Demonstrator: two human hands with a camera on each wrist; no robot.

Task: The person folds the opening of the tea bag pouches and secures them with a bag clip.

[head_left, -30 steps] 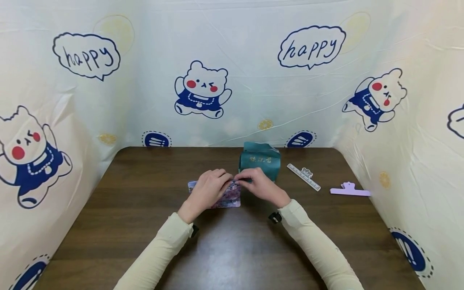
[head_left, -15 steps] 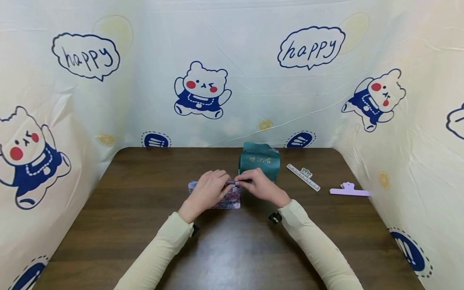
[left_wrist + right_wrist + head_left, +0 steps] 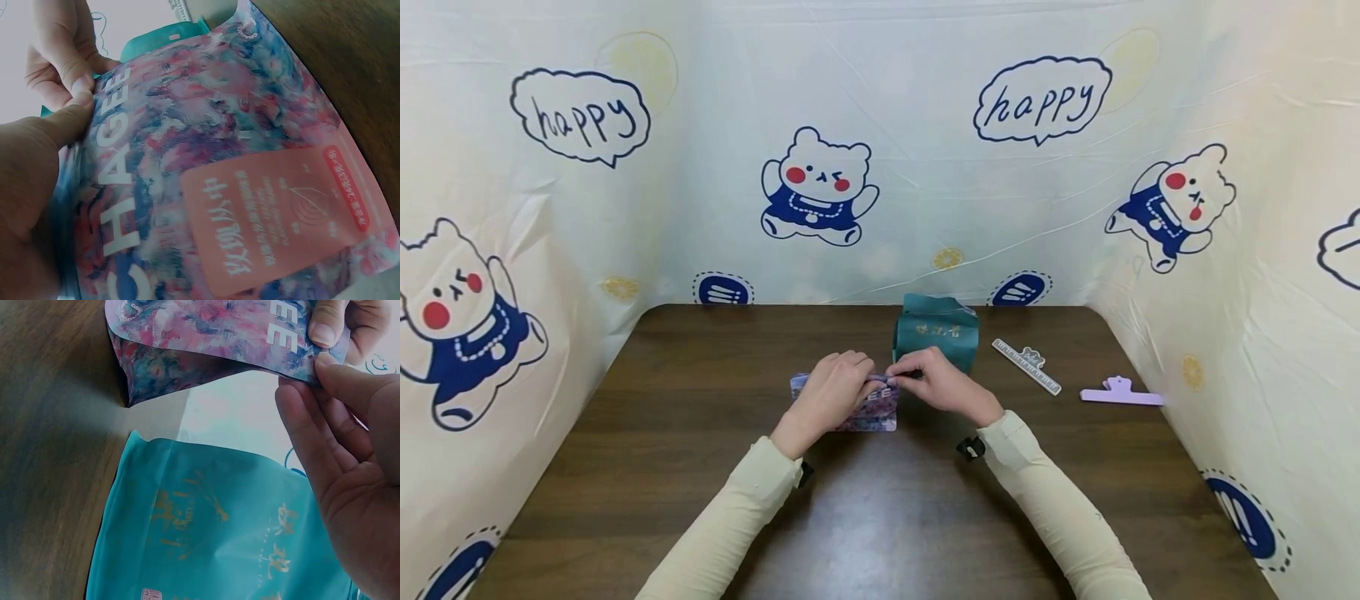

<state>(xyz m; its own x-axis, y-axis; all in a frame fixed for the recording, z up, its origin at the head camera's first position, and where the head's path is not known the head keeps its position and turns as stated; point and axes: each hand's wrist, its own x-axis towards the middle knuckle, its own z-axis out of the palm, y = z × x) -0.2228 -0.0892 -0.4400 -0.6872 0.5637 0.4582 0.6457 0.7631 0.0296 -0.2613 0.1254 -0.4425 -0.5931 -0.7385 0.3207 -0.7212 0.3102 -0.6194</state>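
A pink-and-blue patterned tea pouch [image 3: 880, 410] with large white letters stands on the table under both hands. My left hand [image 3: 829, 393] grips its top edge, thumb on the lettered face, as the left wrist view shows. At the top corner on the right, my right hand [image 3: 942, 382] pinches the same edge between thumb and fingers. The thumbs of the two hands lie close together there. In the right wrist view the pouch's side [image 3: 165, 369] bulges below the pinched edge. Part of the pouch's front is hidden behind the left hand in the head view.
Just behind the right hand stands a teal pouch [image 3: 936, 329] with gold characters, its top folded over. To the right lie a clear ruler-shaped clip [image 3: 1028, 367] and a lilac sealing clip [image 3: 1122, 393]. A printed curtain [image 3: 917, 192] surrounds the brown table [image 3: 880, 517].
My left fingertips have shifted slightly left along the pouch's top edge, a little away from the right ones. The right hand keeps its pinch. The teal pouch and clips stay in place.
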